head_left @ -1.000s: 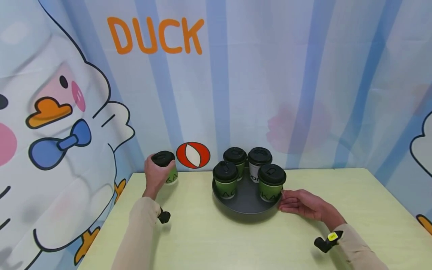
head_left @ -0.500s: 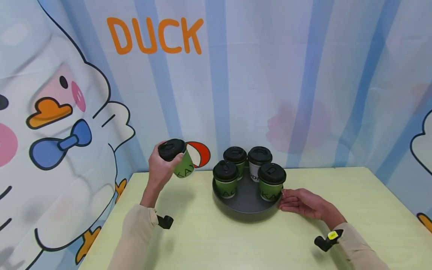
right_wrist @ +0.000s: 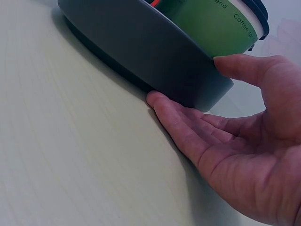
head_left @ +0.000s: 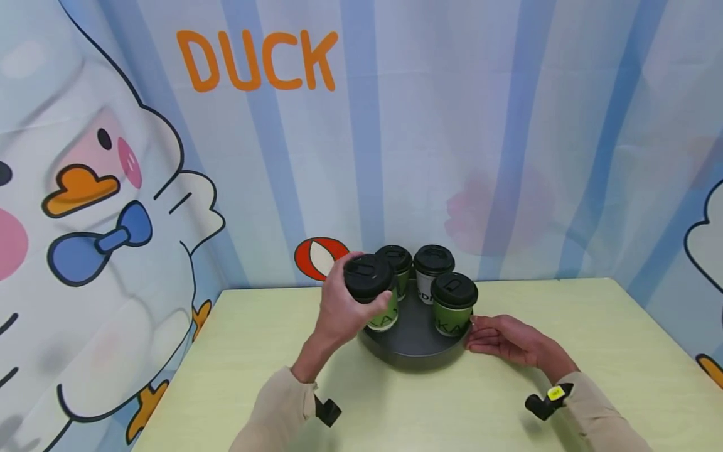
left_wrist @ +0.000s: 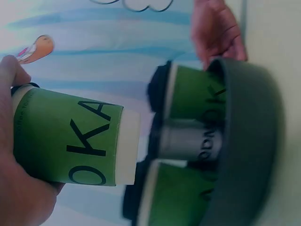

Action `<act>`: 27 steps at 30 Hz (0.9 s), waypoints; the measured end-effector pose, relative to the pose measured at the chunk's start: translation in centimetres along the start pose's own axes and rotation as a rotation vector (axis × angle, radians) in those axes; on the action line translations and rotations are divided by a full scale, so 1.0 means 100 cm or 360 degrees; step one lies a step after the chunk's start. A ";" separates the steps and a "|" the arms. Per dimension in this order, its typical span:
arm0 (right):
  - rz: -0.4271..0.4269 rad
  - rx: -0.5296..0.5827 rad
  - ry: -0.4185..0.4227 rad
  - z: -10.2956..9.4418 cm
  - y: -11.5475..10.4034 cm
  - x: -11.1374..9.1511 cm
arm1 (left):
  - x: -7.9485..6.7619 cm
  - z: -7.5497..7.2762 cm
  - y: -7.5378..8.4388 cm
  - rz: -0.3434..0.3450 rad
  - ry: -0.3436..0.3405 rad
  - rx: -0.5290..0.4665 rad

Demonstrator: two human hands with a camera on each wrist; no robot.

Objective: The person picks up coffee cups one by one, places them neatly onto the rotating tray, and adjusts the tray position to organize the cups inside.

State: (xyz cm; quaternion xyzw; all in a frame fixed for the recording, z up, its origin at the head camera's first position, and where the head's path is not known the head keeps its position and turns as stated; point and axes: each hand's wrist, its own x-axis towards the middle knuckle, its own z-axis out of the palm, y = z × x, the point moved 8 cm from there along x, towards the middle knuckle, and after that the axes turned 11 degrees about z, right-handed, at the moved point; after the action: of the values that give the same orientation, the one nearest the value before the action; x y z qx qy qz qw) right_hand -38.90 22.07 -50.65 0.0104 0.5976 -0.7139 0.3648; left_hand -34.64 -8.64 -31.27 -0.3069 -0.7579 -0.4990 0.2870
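Note:
My left hand (head_left: 342,309) grips a green paper coffee cup (left_wrist: 70,136) with a black lid, raised over the left side of a round dark grey pan (head_left: 415,360). In the head view this cup mostly hides the green cup at the pan's front left. Also in the pan stand a green cup (head_left: 454,304) at front right, a white cup (head_left: 426,289) at the back and another green cup (head_left: 402,276) beside it, all black-lidded. My right hand (right_wrist: 249,136) holds the pan's right edge, thumb at the rim and fingers at its base.
The pan sits on a pale wooden table (head_left: 271,351). Behind the table hangs a printed curtain (head_left: 429,125) with a duck picture. A small black camera (head_left: 327,411) is on the left wrist, another camera (head_left: 545,405) on the right.
My left hand lifted the green coffee cup off the table at the left and carried it right, over the pan. My right hand stays at the pan's edge.

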 end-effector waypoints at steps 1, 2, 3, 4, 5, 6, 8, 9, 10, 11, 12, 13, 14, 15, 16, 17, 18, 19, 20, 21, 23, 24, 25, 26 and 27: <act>0.0000 -0.0005 0.0001 0.000 0.000 0.000 | -0.002 0.009 0.000 -0.0005 -0.0020 0.0019; 0.0002 -0.0008 0.0001 0.000 0.000 0.000 | -0.005 0.017 -0.001 -0.0014 -0.0042 0.0040; 0.0005 -0.0009 0.0001 0.000 0.001 0.000 | -0.008 0.025 -0.003 -0.0026 -0.0061 0.0051; 0.0007 -0.0009 0.0001 0.000 0.001 0.000 | -0.010 0.033 -0.005 -0.0037 -0.0080 0.0060; 0.0008 -0.0008 0.0003 0.000 0.001 0.001 | -0.014 0.040 -0.007 -0.0050 -0.0101 0.0058; 0.0010 -0.0007 0.0004 0.000 0.001 0.001 | -0.017 0.047 -0.009 -0.0061 -0.0121 0.0063; 0.0012 -0.0008 0.0009 0.000 0.002 0.001 | -0.023 0.059 -0.012 -0.0082 -0.0154 0.0063; 0.0010 -0.0011 0.0013 0.000 0.002 0.001 | -0.026 0.064 -0.014 -0.0092 -0.0168 0.0062; 0.0007 -0.0013 0.0019 -0.001 0.001 0.001 | -0.029 0.069 -0.016 -0.0095 -0.0178 0.0060; 0.0006 -0.0016 0.0024 -0.001 0.001 0.001 | -0.031 0.073 -0.017 -0.0100 -0.0187 0.0057; 0.0006 -0.0019 0.0029 -0.001 0.001 0.001 | -0.034 0.077 -0.018 -0.0104 -0.0195 0.0061; 0.0007 -0.0023 0.0034 -0.001 0.001 0.001 | -0.036 0.081 -0.020 -0.0104 -0.0199 0.0066; 0.0007 -0.0028 0.0038 -0.001 0.001 0.001 | -0.038 0.084 -0.021 -0.0108 -0.0203 0.0069; 0.0007 -0.0032 0.0042 -0.001 0.001 0.001 | -0.040 0.087 -0.023 -0.0104 -0.0208 0.0076; 0.0008 -0.0035 0.0046 -0.001 0.001 0.000 | -0.042 0.089 -0.025 -0.0097 -0.0211 0.0086; 0.0008 -0.0038 0.0050 -0.001 0.001 0.000 | -0.043 0.092 -0.027 -0.0092 -0.0216 0.0100; 0.0009 -0.0039 0.0051 -0.001 0.001 0.000 | -0.045 0.094 -0.029 -0.0086 -0.0222 0.0116; 0.0009 -0.0037 0.0051 -0.002 0.001 0.000 | -0.046 0.096 -0.031 -0.0082 -0.0226 0.0128; 0.0008 -0.0035 0.0049 -0.001 0.001 0.000 | -0.048 0.098 -0.033 -0.0081 -0.0230 0.0135; 0.0009 -0.0031 0.0049 -0.001 0.001 0.000 | -0.049 0.099 -0.034 -0.0079 -0.0233 0.0142; 0.0009 -0.0025 0.0045 -0.001 0.001 0.001 | -0.051 0.102 -0.036 -0.0082 -0.0245 0.0154; 0.0009 -0.0020 0.0042 -0.001 0.001 0.001 | -0.052 0.103 -0.037 -0.0082 -0.0253 0.0158; 0.0009 -0.0020 0.0041 -0.001 0.002 0.000 | -0.053 0.104 -0.038 -0.0084 -0.0260 0.0159; 0.0008 -0.0021 0.0040 -0.001 0.002 0.000 | -0.054 0.105 -0.038 -0.0084 -0.0264 0.0159; 0.0008 -0.0021 0.0040 -0.001 0.002 0.000 | -0.054 0.105 -0.038 -0.0082 -0.0268 0.0160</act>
State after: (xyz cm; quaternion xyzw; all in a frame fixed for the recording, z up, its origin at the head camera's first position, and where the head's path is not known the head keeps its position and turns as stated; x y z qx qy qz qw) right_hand -38.88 22.16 -50.83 0.0185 0.6068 -0.7088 0.3591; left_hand -35.36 -0.98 -41.07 -0.3134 -0.8110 -0.4401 0.2245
